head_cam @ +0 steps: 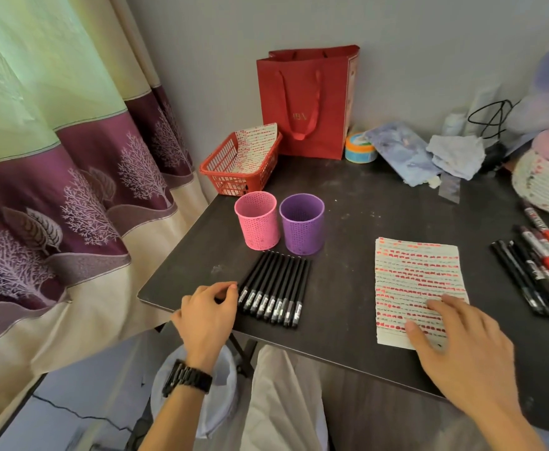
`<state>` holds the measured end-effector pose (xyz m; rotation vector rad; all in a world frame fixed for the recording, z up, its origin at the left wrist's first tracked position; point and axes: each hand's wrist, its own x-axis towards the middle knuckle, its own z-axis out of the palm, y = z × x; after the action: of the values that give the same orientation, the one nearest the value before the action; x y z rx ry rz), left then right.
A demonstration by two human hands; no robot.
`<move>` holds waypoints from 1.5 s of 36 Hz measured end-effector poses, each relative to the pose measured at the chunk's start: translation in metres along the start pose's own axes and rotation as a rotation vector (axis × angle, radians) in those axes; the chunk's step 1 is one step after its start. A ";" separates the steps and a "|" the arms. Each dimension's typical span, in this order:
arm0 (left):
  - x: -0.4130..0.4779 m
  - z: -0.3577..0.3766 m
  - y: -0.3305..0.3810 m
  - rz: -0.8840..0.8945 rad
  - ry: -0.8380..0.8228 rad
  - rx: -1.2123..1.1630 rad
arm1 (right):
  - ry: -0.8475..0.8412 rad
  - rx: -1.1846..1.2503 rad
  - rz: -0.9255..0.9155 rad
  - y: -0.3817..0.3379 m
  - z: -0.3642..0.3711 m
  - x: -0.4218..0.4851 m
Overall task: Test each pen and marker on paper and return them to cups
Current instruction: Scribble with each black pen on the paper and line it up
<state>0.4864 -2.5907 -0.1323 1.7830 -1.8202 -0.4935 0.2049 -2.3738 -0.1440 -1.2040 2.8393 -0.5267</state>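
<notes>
Several black pens (pixel 274 288) lie side by side on the dark table (pixel 348 222), in front of an empty pink mesh cup (pixel 257 220) and an empty purple mesh cup (pixel 302 223). My left hand (pixel 209 315) hovers just left of the pens, fingers curled, fingertips near the outermost pen, holding nothing. My right hand (pixel 452 346) rests flat, fingers spread, on the lower part of a paper pad (pixel 413 281) covered in red and green test strokes. A pile of black and red markers (pixel 543 265) lies at the right edge.
A red plastic basket (pixel 237 164) with marked paper stands behind the cups, a red gift bag (pixel 305 102) behind it. A tape roll (pixel 359 148), cloths, cables and a round woven box (pixel 543 187) crowd the back right. A curtain hangs left.
</notes>
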 end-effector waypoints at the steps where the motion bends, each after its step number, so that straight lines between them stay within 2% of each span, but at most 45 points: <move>1: 0.000 -0.001 0.001 0.009 -0.009 0.006 | -0.008 -0.008 0.000 0.000 0.000 0.000; 9: 0.000 -0.006 0.004 0.103 -0.056 0.077 | -0.075 -0.038 0.033 -0.005 -0.008 0.000; 12: -0.004 -0.007 0.009 0.175 -0.004 0.135 | -0.122 -0.072 0.044 -0.007 -0.011 0.000; 16: -0.017 -0.001 0.028 0.345 0.089 0.126 | -0.123 -0.054 0.060 -0.006 -0.010 0.002; 19: -0.026 0.011 0.052 0.504 0.081 0.087 | -0.134 -0.048 0.078 -0.005 -0.008 0.004; 24: -0.045 0.047 0.096 0.752 -0.107 -0.061 | -0.139 -0.002 0.081 -0.002 -0.004 0.004; 31: -0.073 0.108 0.134 0.920 -0.419 -0.078 | 0.000 0.094 0.083 0.007 0.005 -0.001; 35: -0.075 0.122 0.126 0.934 -0.469 0.036 | 0.067 0.156 0.053 0.005 0.008 -0.006; 41: -0.073 0.120 0.125 0.912 -0.499 0.004 | 0.094 0.370 0.054 0.018 -0.002 -0.005; 44: -0.072 0.119 0.124 0.891 -0.512 -0.024 | 0.174 0.438 0.098 0.034 -0.020 0.008; 48: -0.071 0.120 0.124 0.867 -0.514 -0.070 | 0.239 0.262 0.160 0.062 -0.051 0.044; 54: -0.072 0.120 0.123 0.851 -0.500 -0.097 | 0.174 -0.014 0.213 0.090 -0.083 0.087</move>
<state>0.3142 -2.5254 -0.1615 0.7050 -2.5996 -0.6813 0.0690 -2.3514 -0.0840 -0.8811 3.0702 -0.6301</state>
